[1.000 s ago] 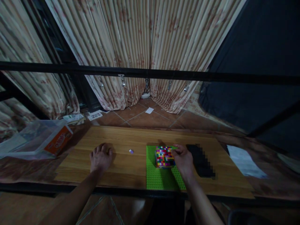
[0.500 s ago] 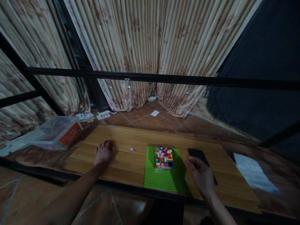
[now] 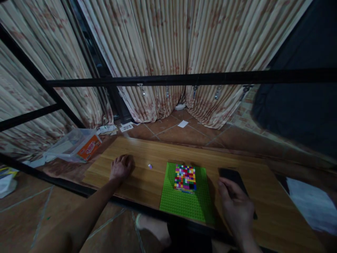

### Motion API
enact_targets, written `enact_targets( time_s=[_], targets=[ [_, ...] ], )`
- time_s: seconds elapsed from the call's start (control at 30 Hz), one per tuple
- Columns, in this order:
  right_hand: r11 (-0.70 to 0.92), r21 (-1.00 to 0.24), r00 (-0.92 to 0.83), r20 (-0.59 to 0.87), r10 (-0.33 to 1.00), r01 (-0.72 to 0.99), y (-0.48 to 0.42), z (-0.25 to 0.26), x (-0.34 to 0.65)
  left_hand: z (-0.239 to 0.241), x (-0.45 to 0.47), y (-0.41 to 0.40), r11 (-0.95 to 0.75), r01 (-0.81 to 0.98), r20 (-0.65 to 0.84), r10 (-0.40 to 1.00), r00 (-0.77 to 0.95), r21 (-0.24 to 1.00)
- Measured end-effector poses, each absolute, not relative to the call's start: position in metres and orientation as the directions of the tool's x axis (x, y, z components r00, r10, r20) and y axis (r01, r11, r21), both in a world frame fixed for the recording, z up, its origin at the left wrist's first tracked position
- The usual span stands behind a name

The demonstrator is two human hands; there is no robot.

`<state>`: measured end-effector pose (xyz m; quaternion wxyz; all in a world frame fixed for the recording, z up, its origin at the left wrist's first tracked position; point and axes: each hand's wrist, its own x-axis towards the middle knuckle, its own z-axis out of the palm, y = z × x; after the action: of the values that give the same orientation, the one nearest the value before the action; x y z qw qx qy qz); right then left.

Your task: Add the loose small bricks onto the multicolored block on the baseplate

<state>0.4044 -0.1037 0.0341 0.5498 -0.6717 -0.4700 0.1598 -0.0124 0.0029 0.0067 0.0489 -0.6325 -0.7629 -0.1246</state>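
Left of the table's left edge, off it: a clear plastic box [image 3: 75, 144] with an orange label, on its side beside loose papers.

Left hand [image 3: 120, 168]: rests palm down on the table [image 3: 142, 184] near the far left corner. It is released, with the fingers slightly bent and nothing grasped.

Just to its right, apart from both hands, a single small lilac piece [image 3: 150, 166] lies loose on the bare wood.

Centre, reaching to the near edge: a green baseplate [image 3: 184, 205]. A multicoloured brick block [image 3: 185, 176] sits on the plate's far half, square and upright. Its top face is filled with small coloured tiles and shows no gap. Neither hand touches it.

Judgement: the block looks largely or wholly built. The lilac piece is the only loose part in view, and the near half of the plate carries nothing.

Right hand [image 3: 238, 209]: near the near edge and right of the baseplate, back towards the camera, fingers loosely bent. It covers the near end of a dark flat slab [image 3: 231, 174], probably a phone. Whether it grasps the slab or merely lies over it cannot be told.

Beyond the right edge: a pale sheet [image 3: 310, 205], blurred.
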Motion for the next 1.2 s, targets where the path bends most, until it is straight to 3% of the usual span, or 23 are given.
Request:
enact_targets(
  time_s=[0.13,0.23,0.37,0.47,0.8,1.2],
  targets=[
    [0.039,-0.843,0.500,0.355,0.790,0.537,-0.112,0.038,0.397,0.006,-0.013,0.002,0.163,0.976,0.232,0.953,-0.193,0.145],
    [0.123,-0.822,0.434,0.414,0.800,0.557,-0.116,0.044,0.373,0.005,-0.014,0.002,0.164,0.975,0.245,0.949,-0.198,0.153],
    [0.390,-0.773,0.176,0.532,0.828,0.500,-0.123,0.046,0.332,0.005,-0.013,0.003,0.169,0.973,0.244,0.948,-0.204,0.158],
    [0.494,-0.731,0.004,0.562,0.827,0.471,-0.130,0.044,0.310,0.004,-0.012,0.003,0.166,0.973,0.246,0.948,-0.201,0.159],
    [0.438,-0.757,0.020,0.510,0.860,0.484,-0.116,0.039,0.299,0.000,-0.011,0.008,0.148,0.970,0.243,0.951,-0.194,0.194],
    [0.507,-0.693,-0.243,0.449,0.860,0.513,-0.115,0.008,0.299,0.000,0.002,-0.008,0.141,0.965,0.253,0.947,-0.197,0.223]
  ],
)
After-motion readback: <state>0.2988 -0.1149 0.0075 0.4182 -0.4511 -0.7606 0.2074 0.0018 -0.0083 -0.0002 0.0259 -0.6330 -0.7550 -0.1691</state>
